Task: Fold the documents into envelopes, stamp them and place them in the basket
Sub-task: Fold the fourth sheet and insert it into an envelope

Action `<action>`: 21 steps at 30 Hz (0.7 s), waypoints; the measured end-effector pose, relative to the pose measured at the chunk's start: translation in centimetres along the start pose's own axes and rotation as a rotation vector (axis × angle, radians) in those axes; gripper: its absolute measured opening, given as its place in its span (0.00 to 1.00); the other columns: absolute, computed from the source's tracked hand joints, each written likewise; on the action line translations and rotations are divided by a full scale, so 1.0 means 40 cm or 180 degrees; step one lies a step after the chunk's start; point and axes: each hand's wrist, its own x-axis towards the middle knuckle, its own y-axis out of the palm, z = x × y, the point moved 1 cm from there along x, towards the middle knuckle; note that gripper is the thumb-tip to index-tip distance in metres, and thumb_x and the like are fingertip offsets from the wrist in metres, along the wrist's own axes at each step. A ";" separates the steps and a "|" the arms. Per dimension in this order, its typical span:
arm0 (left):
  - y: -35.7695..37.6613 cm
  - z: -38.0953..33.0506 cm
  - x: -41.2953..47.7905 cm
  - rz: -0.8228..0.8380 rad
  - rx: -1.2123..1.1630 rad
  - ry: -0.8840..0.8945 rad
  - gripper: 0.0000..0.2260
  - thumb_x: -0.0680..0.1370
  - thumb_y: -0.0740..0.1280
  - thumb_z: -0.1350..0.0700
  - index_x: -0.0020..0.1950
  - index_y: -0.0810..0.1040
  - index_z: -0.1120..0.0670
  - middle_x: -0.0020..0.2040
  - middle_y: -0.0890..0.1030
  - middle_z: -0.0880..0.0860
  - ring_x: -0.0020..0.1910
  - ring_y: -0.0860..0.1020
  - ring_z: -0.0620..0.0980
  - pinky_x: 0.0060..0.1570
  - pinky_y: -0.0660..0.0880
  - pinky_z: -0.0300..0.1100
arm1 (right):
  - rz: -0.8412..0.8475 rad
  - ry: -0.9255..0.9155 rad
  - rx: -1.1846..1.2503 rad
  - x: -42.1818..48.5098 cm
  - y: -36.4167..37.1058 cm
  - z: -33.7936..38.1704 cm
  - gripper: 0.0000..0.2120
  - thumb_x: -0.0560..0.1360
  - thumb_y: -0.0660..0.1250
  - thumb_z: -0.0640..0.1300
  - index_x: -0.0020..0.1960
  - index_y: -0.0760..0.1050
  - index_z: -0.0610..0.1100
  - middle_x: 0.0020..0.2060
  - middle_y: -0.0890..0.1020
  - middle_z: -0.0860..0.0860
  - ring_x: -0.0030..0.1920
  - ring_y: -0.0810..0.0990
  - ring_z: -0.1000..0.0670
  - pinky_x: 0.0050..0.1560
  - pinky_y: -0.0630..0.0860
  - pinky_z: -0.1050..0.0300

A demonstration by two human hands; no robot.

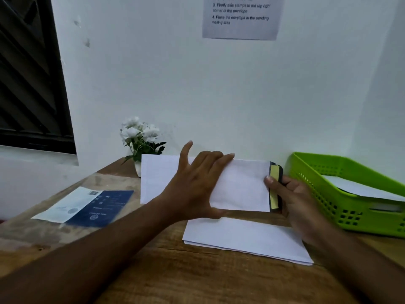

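Observation:
I hold a white envelope [243, 185] lifted above the wooden table [175, 275]. My left hand [197, 183] grips its middle, thumb under the lower edge and fingers spread across the front. My right hand [291, 194] holds the right end, where the open flap [275, 185] shows a dark lining and a yellow adhesive strip. A white document [156, 176] sticks out of the envelope's left side, behind my left hand. A stack of white paper [247, 238] lies flat beneath. The green basket [341, 194] stands at the right with a white envelope [359, 187] inside.
A blue and white stamp sheet [85, 205] lies on the table's left part. A small pot of white flowers [142, 141] stands against the wall behind the envelope. An instruction sheet [241, 16] hangs on the wall. A dark window [28, 73] fills the upper left.

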 end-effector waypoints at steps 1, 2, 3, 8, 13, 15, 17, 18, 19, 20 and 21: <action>-0.001 0.001 -0.001 0.0027 0.0011 -0.0001 0.49 0.63 0.64 0.27 0.74 0.63 0.57 0.65 0.72 0.53 0.65 0.71 0.52 0.70 0.51 0.66 | 0.0039 0.0064 0.0126 0.000 -0.001 0.002 0.09 0.78 0.63 0.42 0.51 0.81 0.40 0.43 0.87 0.45 0.41 0.86 0.48 0.39 0.82 0.57; -0.002 0.004 -0.003 0.0051 0.0027 0.0003 0.49 0.62 0.65 0.27 0.74 0.63 0.57 0.65 0.73 0.53 0.65 0.70 0.52 0.70 0.52 0.66 | 0.0034 0.0116 0.0231 0.001 -0.003 0.002 0.10 0.79 0.61 0.40 0.52 0.81 0.40 0.42 0.87 0.46 0.40 0.86 0.49 0.37 0.82 0.57; -0.004 0.006 -0.004 0.0063 0.0033 0.0006 0.49 0.62 0.65 0.27 0.74 0.63 0.56 0.65 0.73 0.53 0.65 0.70 0.52 0.70 0.52 0.66 | 0.0023 0.0149 0.0259 0.000 -0.009 0.001 0.11 0.80 0.59 0.39 0.53 0.80 0.41 0.42 0.87 0.46 0.39 0.85 0.49 0.37 0.82 0.56; -0.022 0.013 -0.007 0.0095 0.0027 -0.0011 0.48 0.63 0.65 0.27 0.74 0.63 0.55 0.65 0.73 0.53 0.65 0.70 0.52 0.71 0.52 0.64 | 0.0461 -0.0058 0.0149 -0.012 -0.013 0.011 0.13 0.73 0.68 0.41 0.56 0.81 0.44 0.47 0.86 0.44 0.40 0.85 0.48 0.38 0.83 0.54; -0.023 0.003 -0.009 0.0178 -0.0019 -0.0008 0.48 0.62 0.67 0.29 0.75 0.62 0.54 0.66 0.72 0.52 0.66 0.69 0.51 0.71 0.53 0.61 | 0.0559 -0.0156 0.0158 -0.024 -0.008 0.007 0.31 0.53 0.83 0.55 0.53 0.84 0.46 0.47 0.86 0.43 0.42 0.86 0.48 0.36 0.82 0.56; -0.024 0.000 -0.010 0.0180 -0.0057 0.0026 0.47 0.62 0.67 0.31 0.74 0.62 0.54 0.65 0.72 0.52 0.65 0.69 0.51 0.71 0.53 0.59 | 0.0449 -0.0181 -0.0009 -0.031 0.004 0.011 0.18 0.57 0.83 0.51 0.45 0.86 0.49 0.41 0.87 0.47 0.38 0.86 0.51 0.33 0.81 0.59; -0.026 -0.003 -0.011 0.0182 -0.0073 0.0075 0.46 0.61 0.67 0.33 0.74 0.63 0.54 0.64 0.72 0.52 0.65 0.69 0.51 0.71 0.54 0.57 | 0.0198 -0.0223 -0.0161 -0.025 0.012 0.006 0.07 0.65 0.78 0.36 0.39 0.86 0.47 0.35 0.86 0.51 0.34 0.84 0.56 0.29 0.79 0.62; -0.027 -0.005 -0.011 0.0187 -0.0069 0.0095 0.46 0.61 0.67 0.33 0.73 0.64 0.54 0.64 0.73 0.52 0.64 0.69 0.51 0.71 0.54 0.57 | 0.0065 -0.0286 -0.0272 -0.020 0.014 0.002 0.12 0.68 0.74 0.30 0.36 0.85 0.47 0.33 0.86 0.53 0.32 0.83 0.57 0.29 0.78 0.63; -0.027 -0.006 -0.011 0.0186 -0.0063 0.0112 0.45 0.62 0.67 0.33 0.73 0.64 0.54 0.64 0.73 0.52 0.64 0.69 0.51 0.70 0.55 0.57 | -0.0044 -0.0334 -0.0370 -0.019 0.016 0.001 0.18 0.69 0.72 0.27 0.34 0.85 0.49 0.31 0.85 0.54 0.31 0.83 0.58 0.28 0.78 0.63; -0.028 -0.007 -0.010 0.0176 -0.0062 0.0127 0.44 0.62 0.67 0.33 0.73 0.65 0.53 0.64 0.73 0.52 0.64 0.69 0.51 0.70 0.55 0.57 | -0.0126 -0.0409 -0.0477 -0.014 0.014 -0.003 0.22 0.69 0.70 0.25 0.32 0.85 0.52 0.30 0.84 0.55 0.31 0.82 0.59 0.28 0.78 0.63; -0.029 -0.009 -0.010 0.0164 -0.0066 0.0143 0.43 0.62 0.67 0.33 0.72 0.65 0.53 0.63 0.74 0.52 0.63 0.70 0.51 0.70 0.57 0.57 | -0.0207 -0.0456 -0.0555 -0.013 0.012 -0.005 0.25 0.69 0.70 0.24 0.31 0.84 0.55 0.28 0.84 0.56 0.30 0.82 0.59 0.28 0.77 0.63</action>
